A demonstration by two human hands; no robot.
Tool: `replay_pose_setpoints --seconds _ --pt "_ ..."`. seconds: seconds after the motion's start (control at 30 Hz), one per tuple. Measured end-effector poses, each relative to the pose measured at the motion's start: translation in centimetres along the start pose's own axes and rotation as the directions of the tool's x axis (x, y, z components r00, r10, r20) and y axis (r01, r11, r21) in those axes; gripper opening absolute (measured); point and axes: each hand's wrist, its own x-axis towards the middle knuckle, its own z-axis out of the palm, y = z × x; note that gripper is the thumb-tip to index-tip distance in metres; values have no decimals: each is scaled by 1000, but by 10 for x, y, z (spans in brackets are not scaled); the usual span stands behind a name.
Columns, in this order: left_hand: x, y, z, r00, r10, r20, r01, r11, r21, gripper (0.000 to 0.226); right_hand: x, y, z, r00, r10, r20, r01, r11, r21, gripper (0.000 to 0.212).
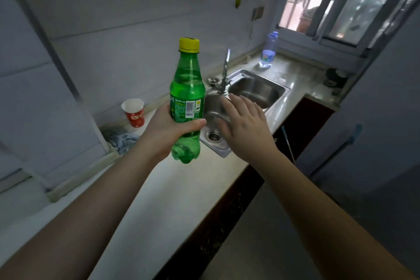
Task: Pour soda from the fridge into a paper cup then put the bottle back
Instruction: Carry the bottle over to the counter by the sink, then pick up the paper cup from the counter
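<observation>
Holding position noted, head view only. Left hand [167,128] wrapped around lower half of soda bottle [186,102], thumb across front below label, fingers closed round the back. Bottle upright, raised above countertop [172,188], just left of sink [250,95]. Bottle: green translucent plastic, yellow cap [189,44] on, label w/ barcode at mid-body, liquid inside approx. up to the shoulder, bubbles at base. Right hand [244,126] flat, fingers spread wide, palm down, gripping nothing, hovering over sink just right of bottle, not touching it.

Count: soda bottles 1; paper cups 1, red w/ white rim, paper cup [133,112] standing on counter by back wall, well left of bottle, apart from both hands. Water bottles 1, clear w/ blue cap, water bottle [268,51] at far counter below window. Taps 1, tap [225,73] behind sink. Cloths 1, grey-blue cloth [123,138] crumpled near cup. Sink basins: 2 visible.
</observation>
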Motion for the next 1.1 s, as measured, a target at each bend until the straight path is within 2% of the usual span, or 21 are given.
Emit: replay_pose_setpoints --seconds 0.27,0.47,0.63,0.77,0.9,0.97,1.1 --pt "17 -16 -59 984 -19 -178 29 998 50 59 71 -31 52 975 -186 123 172 978 117 55" --pt "47 -25 -84 942 -49 -332 60 998 20 72 130 -34 93 931 -340 136 304 925 229 56" --pt "80 -32 -85 869 -78 -489 71 997 -34 55 180 -32 131 866 -487 111 439 848 297 54" --pt "98 -46 -88 799 -97 -593 71 995 -67 57 211 -37 166 821 -558 117 491 797 352 53" --pt "109 -64 -95 734 -123 -668 84 992 -90 70 230 -47 203 770 -620 154 522 749 408 53" --pt "113 -75 -100 699 -147 -700 105 989 -103 77 239 -51 222 757 -627 184 516 745 422 52" --pt "121 -96 -107 634 -188 -750 150 981 -119 77 252 -60 261 732 -634 250 499 748 439 51"
